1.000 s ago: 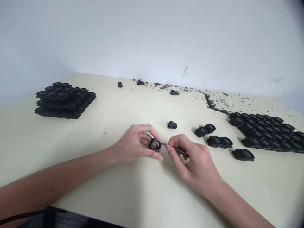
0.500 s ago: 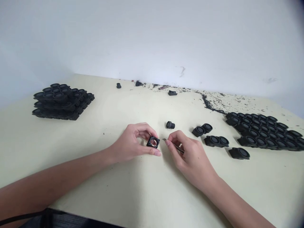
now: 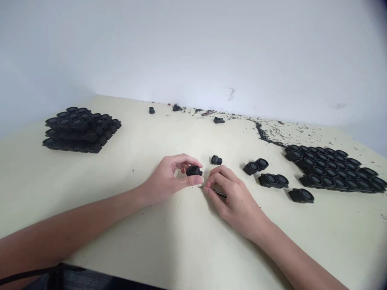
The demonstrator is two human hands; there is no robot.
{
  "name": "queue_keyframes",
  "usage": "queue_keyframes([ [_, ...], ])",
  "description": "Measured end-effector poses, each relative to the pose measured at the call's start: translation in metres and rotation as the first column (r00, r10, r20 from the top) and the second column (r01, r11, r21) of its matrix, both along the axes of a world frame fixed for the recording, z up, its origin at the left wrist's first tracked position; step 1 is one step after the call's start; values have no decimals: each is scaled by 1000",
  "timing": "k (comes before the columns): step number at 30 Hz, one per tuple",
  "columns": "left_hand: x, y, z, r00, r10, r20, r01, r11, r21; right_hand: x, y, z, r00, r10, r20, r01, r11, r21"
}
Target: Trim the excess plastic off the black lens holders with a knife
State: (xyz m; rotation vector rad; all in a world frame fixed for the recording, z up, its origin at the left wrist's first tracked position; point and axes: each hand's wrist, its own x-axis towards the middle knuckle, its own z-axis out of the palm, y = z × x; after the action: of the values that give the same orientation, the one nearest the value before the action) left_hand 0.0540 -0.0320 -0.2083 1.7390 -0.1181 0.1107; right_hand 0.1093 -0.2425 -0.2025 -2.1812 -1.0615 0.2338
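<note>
Between the thumb and fingers of my left hand (image 3: pixel 169 177) is a small black plastic housing (image 3: pixel 194 171), its side turned toward me and its round opening out of sight. My right hand (image 3: pixel 231 191) pinches a slim craft knife (image 3: pixel 219 193), dark-handled with a thin metal tip, mostly covered by the fingers. The tip points left, just below the housing; whether it touches cannot be made out. Just beyond my hands a black ribbed, threaded cylinder (image 3: pixel 216 160) lies on its side.
Stacked black housings (image 3: pixel 72 135) stand on the left of the pale table (image 3: pixel 127 229). Rows of similar parts (image 3: pixel 335 169) fill the right, with a few loose ones (image 3: pixel 273 180) nearer. Black shavings (image 3: pixel 266 135) litter the back by the wall, near a small black piece (image 3: pixel 219 120).
My left hand has tilted the housing, so its round hole no longer faces me. My right hand has moved left with the knife, closer to the housing.
</note>
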Motion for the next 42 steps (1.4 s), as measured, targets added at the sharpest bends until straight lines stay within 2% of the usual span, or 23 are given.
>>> queue_keyframes([
  [7, 1, 0, -2, 998, -37, -47, 26, 976, -216, 0, -2, -2, 1000, 16, 22, -16, 1000, 22],
  [13, -1, 0, -5, 992, -58, -116, 26, 964, -264, -1, -2, 0, 999, 34, 42, -35, 999, 20],
  [16, -1, -2, -4, 993, -35, -112, 16, 986, -168, 0, -1, 0, 998, 33, 54, -34, 999, 16],
  [18, -3, -3, -2, 997, 18, -76, -18, 1000, 0, 0, -1, 0, 998, 29, 58, -30, 999, 15],
  [21, -6, -7, 3, 996, 89, 34, -95, 949, 301, 1, -3, 0, 996, -37, 84, 33, 998, 50],
  [23, -8, -9, 5, 994, 94, 61, -111, 904, 413, 4, -4, 1, 987, -110, 115, 102, 992, 71],
  [28, -7, -8, 3, 991, 117, 57, -130, 882, 454, 16, -8, -4, 930, -257, 265, 263, 965, 14],
  [33, -7, -8, 1, 986, 163, 38, -163, 881, 444, 31, -5, -12, 870, -266, 416, 359, 919, -163],
  [35, -7, -9, 2, 986, 164, 30, -160, 884, 438, 34, -1, -13, 846, -281, 453, 401, 896, -193],
  [37, -8, -9, 3, 987, 162, 19, -154, 887, 435, 36, 2, -14, 839, -290, 461, 414, 889, -194],
  [42, -10, -10, 6, 990, 135, 29, -134, 892, 432, 35, 0, -13, 860, -280, 427, 373, 916, -151],
])
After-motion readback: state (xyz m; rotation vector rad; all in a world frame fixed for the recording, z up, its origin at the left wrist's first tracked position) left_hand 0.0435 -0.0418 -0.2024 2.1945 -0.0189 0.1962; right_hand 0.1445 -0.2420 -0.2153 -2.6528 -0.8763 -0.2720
